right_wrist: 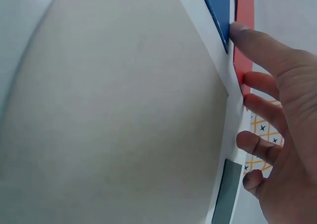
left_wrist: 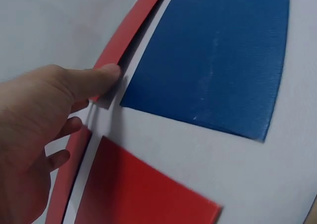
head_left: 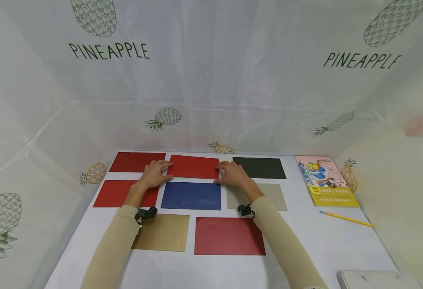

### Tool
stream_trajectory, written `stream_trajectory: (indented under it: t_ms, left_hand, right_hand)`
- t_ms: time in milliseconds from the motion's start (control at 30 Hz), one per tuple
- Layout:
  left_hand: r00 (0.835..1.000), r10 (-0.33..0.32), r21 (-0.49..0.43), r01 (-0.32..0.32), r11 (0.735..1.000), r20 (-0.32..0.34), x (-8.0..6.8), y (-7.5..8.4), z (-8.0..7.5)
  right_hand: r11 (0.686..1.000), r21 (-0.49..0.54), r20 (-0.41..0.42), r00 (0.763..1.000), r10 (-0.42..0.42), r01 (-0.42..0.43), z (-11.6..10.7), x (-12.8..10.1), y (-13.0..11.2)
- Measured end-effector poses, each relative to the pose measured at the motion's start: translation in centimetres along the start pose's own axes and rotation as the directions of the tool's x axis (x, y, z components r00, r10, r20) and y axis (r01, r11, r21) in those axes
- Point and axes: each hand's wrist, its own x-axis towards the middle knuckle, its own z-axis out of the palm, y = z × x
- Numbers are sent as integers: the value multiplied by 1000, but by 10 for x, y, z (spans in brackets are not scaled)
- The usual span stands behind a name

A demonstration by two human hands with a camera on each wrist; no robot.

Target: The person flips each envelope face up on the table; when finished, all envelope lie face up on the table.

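A bright red card (head_left: 194, 167) lies in the middle of the back row, its near edge slightly raised over a shadow. My left hand (head_left: 155, 174) holds its left end, with the thumb (left_wrist: 110, 74) on the near corner and the fingers behind. At the right end, my right hand (head_left: 233, 175) has its thumb on the near edge and bent fingertips (right_wrist: 251, 102) at the corner. Just in front of it is a blue card (head_left: 191, 196). A dark red card (head_left: 135, 162) and a dark green card (head_left: 260, 167) flank it.
Another red card (head_left: 106, 193) lies under the left forearm, a beige card (head_left: 272, 194) beside the right wrist. In front are a gold card (head_left: 168, 233) and a rose-red card (head_left: 229, 237). At right are a picture book (head_left: 327, 180), a yellow pencil (head_left: 346, 218) and a white box-like object (head_left: 374, 279).
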Motion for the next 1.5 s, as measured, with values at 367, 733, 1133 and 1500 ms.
stream_trajectory:
  t_ms: [367,733,1133,1500]
  left_hand:
    - [1000,9,-6,-9,1000,4,-8,-1,-3]
    - [999,17,-24,-18,1000,-42,-15,0,-3]
    - [989,-6,-118,-12,993,-150,-15,-4,-3]
    - [966,8,-210,-65,976,-260,-13,1,-5]
  right_hand:
    - [1000,18,26,1000,-6,6,-1,-3,-1]
    - [998,7,-25,998,-62,62,-2,-6,0]
    - [980,128,-141,981,-134,152,-14,-8,7]
    - [966,118,-440,884,-157,230,-23,-15,12]
